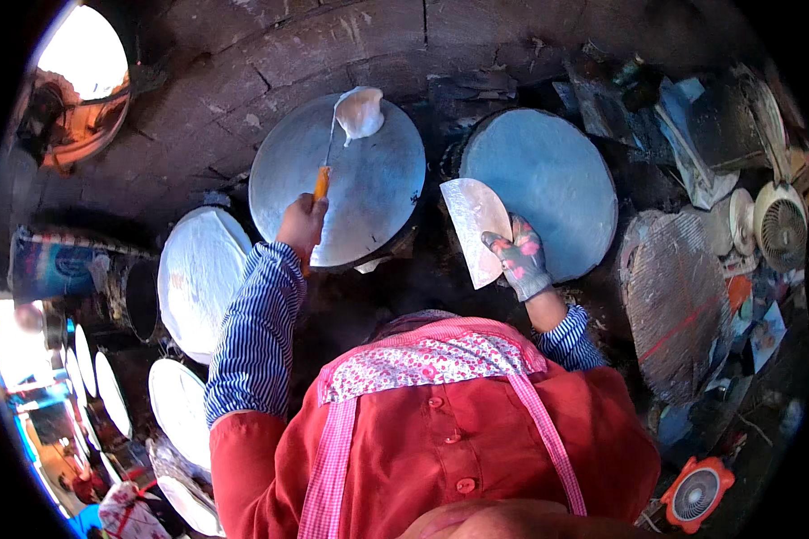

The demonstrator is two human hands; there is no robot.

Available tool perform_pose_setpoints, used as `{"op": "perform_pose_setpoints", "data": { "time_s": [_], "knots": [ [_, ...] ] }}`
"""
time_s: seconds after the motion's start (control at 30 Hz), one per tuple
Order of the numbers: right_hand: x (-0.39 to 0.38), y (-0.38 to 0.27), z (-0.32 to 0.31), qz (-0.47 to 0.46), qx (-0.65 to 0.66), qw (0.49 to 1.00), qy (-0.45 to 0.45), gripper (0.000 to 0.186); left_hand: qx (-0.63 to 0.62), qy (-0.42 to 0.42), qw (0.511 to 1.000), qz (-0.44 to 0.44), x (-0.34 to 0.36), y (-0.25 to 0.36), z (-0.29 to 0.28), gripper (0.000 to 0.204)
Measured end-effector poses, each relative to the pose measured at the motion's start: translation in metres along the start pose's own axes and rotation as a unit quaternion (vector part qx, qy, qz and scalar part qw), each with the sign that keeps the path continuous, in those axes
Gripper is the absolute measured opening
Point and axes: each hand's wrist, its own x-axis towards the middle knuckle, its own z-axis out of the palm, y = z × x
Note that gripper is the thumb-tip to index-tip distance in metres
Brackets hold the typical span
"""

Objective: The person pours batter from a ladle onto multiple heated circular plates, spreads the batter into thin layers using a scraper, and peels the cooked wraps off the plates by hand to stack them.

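My bare left hand [303, 225] is closed round the orange handle of a ladle [322, 183]. The ladle's thin metal shank reaches up to its head, coated with thick white batter [360, 112], over the far edge of a round grey griddle [288, 171]. In my right hand [520, 258], which wears a grey glove with pink patches, is a pale half-moon scraper [476, 229]. The scraper overlaps the left edge of a second round griddle [548, 189], whose top looks pale blue-grey. Whether the scraper touches that griddle, I cannot tell.
A white-coated round plate [198, 287] lies left of the griddles, with another white disc [180, 409] nearer me. On the right stands a round woven mat [674, 305], beside a fan [780, 225]. An orange-framed fan [697, 492] sits lower right. A dark brick wall [333, 45] runs behind.
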Motion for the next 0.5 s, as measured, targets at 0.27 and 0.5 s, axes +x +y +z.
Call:
{"op": "perform_pose_setpoints", "data": {
  "time_s": [0.27,0.5],
  "knots": [
    [0.077,0.035,0.069,-0.169,-0.711,0.679,0.07,0.021,0.317,0.141,0.924,0.16,0.02,-0.038,-0.04,0.034],
    [0.128,0.042,0.147,-0.127,-0.686,0.699,0.157,0.034,0.294,0.16,0.919,0.211,0.048,-0.067,-0.071,0.038]
  ]
}}
